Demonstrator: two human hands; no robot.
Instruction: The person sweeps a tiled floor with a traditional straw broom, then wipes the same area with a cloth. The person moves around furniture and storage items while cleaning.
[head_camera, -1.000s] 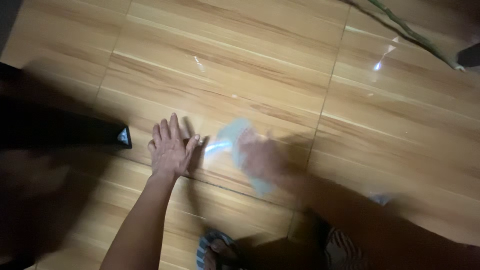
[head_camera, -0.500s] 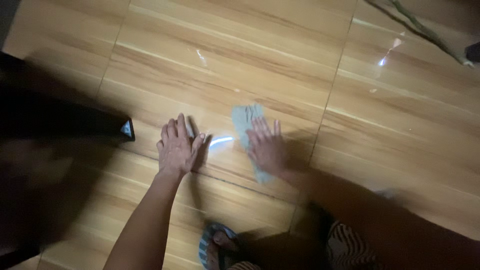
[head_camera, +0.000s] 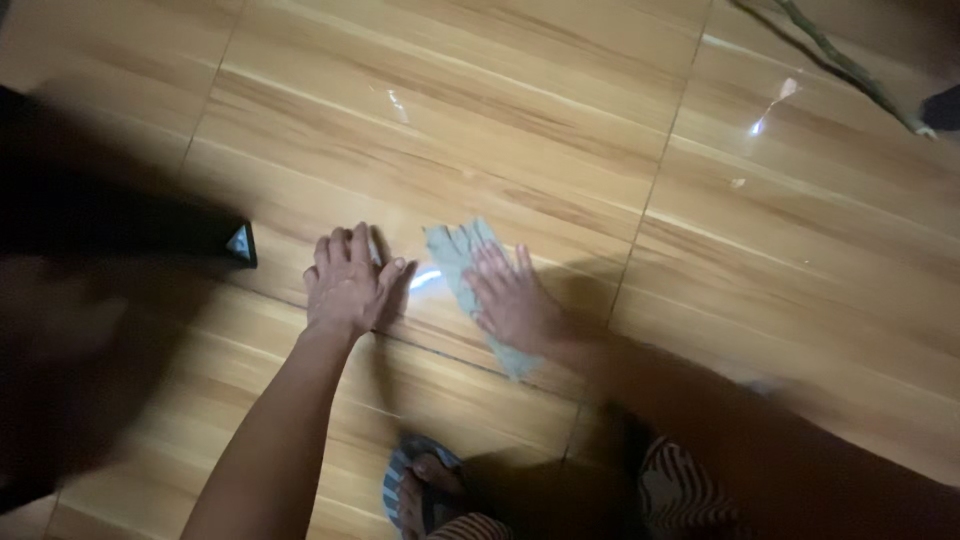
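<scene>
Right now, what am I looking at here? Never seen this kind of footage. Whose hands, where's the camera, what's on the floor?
One camera, worn on a person's head, looks down at their own bare hands; no machine is involved. The surface is a glossy wood-pattern tiled floor. The left hand lies flat on it, fingers spread, holding nothing. The right hand presses flat on a pale grey cloth spread on the floor. Below, a foot in a sandal shows. A dark, blurred object sits at left, and a thin stick lies at top right.
</scene>
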